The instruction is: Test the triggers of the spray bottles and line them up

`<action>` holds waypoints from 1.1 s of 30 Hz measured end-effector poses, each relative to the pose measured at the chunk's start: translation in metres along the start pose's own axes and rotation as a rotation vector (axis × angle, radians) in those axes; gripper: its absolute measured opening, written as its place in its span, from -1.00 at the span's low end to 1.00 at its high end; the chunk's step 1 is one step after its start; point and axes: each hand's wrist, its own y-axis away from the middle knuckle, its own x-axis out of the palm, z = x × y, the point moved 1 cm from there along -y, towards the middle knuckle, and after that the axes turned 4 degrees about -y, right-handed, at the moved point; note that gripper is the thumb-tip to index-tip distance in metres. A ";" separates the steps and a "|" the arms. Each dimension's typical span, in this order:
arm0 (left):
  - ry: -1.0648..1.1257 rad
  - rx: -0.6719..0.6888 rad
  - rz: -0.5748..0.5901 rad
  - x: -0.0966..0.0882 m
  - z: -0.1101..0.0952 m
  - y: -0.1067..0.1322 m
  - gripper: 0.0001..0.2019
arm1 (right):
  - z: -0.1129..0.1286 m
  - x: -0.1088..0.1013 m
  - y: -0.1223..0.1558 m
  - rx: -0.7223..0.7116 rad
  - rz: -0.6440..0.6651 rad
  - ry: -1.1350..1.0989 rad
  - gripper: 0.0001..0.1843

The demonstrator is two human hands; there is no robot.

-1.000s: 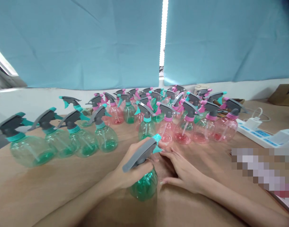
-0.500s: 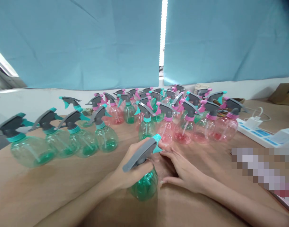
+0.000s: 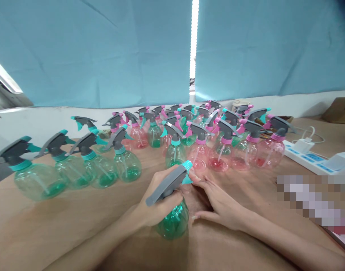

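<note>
A green spray bottle with a grey and teal trigger head stands in front of me on the table. My left hand is wrapped round its neck, just under the grey head. To its right, my right hand has its fingers apart, the fingertips close to the teal nozzle and trigger; whether they touch is unclear. A green bottle and a pink bottle stand just beyond my hands.
Four green bottles, or several, line the left, the nearest being a large one. More pink and green bottles crowd the back. A white power strip with plugs lies at right, near a cardboard box. A blue curtain hangs behind.
</note>
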 end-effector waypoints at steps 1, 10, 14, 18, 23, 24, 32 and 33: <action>0.003 0.003 0.002 0.000 0.000 -0.001 -0.88 | 0.000 0.000 0.000 0.001 0.001 0.004 -0.11; 0.014 0.049 0.050 -0.003 0.000 -0.004 -0.79 | -0.001 0.003 0.002 0.007 -0.034 0.032 -0.18; 0.002 0.075 0.069 -0.003 -0.003 -0.003 -0.72 | -0.002 0.004 0.001 0.015 -0.031 0.017 -0.17; 0.009 0.091 0.049 -0.002 -0.002 -0.003 -0.77 | -0.002 0.003 0.000 0.001 -0.030 0.025 -0.16; 0.018 0.097 0.024 -0.002 -0.003 -0.005 -0.81 | 0.001 0.001 0.000 0.012 -0.020 0.021 -0.18; 0.008 0.099 0.019 -0.002 -0.004 -0.005 -0.82 | 0.002 0.000 0.000 0.016 -0.021 0.019 -0.18; -0.052 0.099 0.009 -0.002 -0.007 -0.005 -0.84 | 0.002 -0.001 0.001 0.010 -0.039 -0.001 -0.19; -0.056 0.095 0.004 -0.002 -0.005 -0.005 -0.84 | 0.001 0.000 0.001 0.012 -0.042 -0.002 -0.20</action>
